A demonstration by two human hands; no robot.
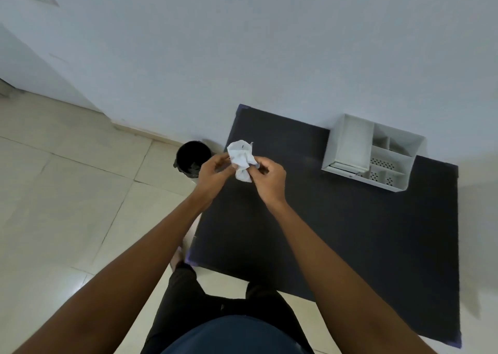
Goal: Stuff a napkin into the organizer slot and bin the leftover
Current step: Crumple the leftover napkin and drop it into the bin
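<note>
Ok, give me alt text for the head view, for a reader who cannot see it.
Both hands, left and right, hold a crumpled white paper napkin above the black tabletop. A white plastic compartment organizer stands at the table's far right against the wall, and a black round bin sits on the tiled floor to the left.

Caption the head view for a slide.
Both hands crumple a white napkin above the black table, organizer right, bin left.
</note>
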